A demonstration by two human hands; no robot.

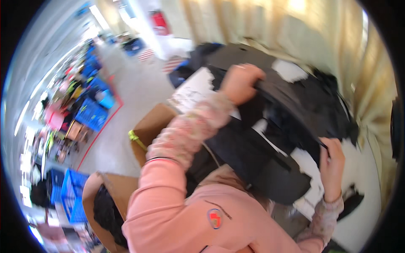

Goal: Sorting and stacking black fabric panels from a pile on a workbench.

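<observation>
1. Spanning the space between both grips, a large black fabric garment (pixel 253 156) lies bunched across a white work table (pixel 363 177). It is the biggest item in view; its upper fold sits under the left grip and its lower right edge sits in the right grip.
2. Beyond the garment, on the far side of both grips, a pale cream curtain (pixel 295 29) hangs along the table's edge.
3. Below and to the left of the left grip stands a brown cardboard box (pixel 149 126) with a yellow-green strip on its rim. A second brown cardboard box holding dark cloth (pixel 107 198) stands lower still, well apart from either grip.
4. Well left of both grips, blue plastic crates (pixel 90 114) stand on the grey floor (pixel 135 88); detail there is blurred.
5. Just beside the left grip, on its left, lies a white printed paper sheet (pixel 192 92), partly under the garment's edge.
6. The left hand (pixel 240 82), reaching from a pink speckled sleeve, is curled over the garment's upper fold, fingers pressed down and closed on the cloth.
7. The right hand (pixel 333 162) is at the garment's lower right edge, fingers closed, pinching the black cloth at its topmost point.
8. White patches show among the garment's folds between the two grips; whether they are paper or lining cannot be determined.
</observation>
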